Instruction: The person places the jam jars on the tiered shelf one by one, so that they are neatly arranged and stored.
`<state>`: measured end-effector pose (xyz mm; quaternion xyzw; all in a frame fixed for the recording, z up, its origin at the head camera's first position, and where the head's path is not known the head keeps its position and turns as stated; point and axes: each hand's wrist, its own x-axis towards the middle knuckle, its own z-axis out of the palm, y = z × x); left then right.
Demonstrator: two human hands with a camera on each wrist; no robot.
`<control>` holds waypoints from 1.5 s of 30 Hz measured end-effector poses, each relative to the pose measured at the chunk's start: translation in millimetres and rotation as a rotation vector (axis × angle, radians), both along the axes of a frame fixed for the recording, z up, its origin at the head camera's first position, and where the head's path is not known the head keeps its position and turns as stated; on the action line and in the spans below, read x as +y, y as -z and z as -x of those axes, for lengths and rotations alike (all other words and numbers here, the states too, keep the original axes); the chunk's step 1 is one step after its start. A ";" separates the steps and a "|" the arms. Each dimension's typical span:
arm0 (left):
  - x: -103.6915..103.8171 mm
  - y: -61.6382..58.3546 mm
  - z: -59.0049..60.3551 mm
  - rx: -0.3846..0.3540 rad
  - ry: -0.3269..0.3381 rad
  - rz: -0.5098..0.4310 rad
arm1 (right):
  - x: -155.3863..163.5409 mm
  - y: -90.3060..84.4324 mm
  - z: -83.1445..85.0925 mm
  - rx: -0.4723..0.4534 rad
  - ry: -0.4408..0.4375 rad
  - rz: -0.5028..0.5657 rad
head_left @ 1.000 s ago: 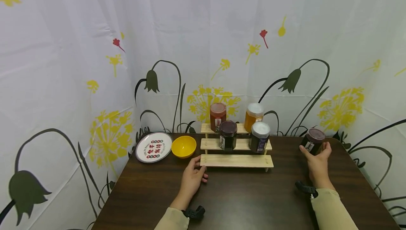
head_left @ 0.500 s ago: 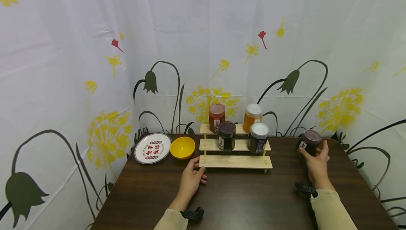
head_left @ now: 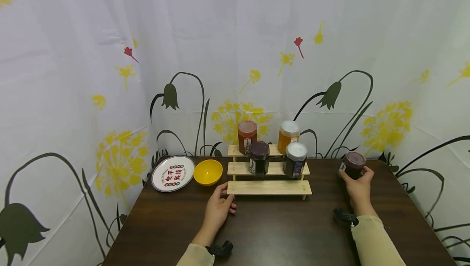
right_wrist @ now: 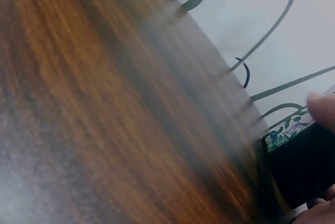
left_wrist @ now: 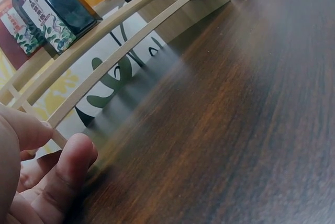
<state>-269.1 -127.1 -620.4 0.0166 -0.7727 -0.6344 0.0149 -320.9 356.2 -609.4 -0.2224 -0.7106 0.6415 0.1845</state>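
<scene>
A small three-step wooden rack (head_left: pixel 269 187) stands toward the back of the table. My left hand (head_left: pixel 216 211) holds the left end of its lowest step, thumb in front; in the left wrist view the thumb and fingers (left_wrist: pixel 73 164) close around that end. A reddish jar (head_left: pixel 247 137) and an amber jar (head_left: pixel 289 137) stand on the top step. On the middle step are a dark jar with a dark lid (head_left: pixel 259 158) and a dark jar with a white lid (head_left: pixel 295 160). At right, my right hand (head_left: pixel 359 190) grips a dark jar with a purplish lid (head_left: pixel 353 164).
Left of the rack sit a yellow bowl (head_left: pixel 208 172) and a white plate (head_left: pixel 173 174) with red lettering. The dark wooden table (head_left: pixel 279 229) ends at a flower-printed curtain (head_left: pixel 220 54) behind and at both sides.
My right hand has brought the purplish-lidded jar slightly left, and the jar looks more upright. The left hand keeps its place at the rack. The head view has shifted a little.
</scene>
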 end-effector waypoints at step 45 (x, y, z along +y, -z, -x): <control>-0.6 0.7 -3.7 0.015 0.014 -0.027 | -29.1 -7.3 -36.9 0.226 0.039 -0.184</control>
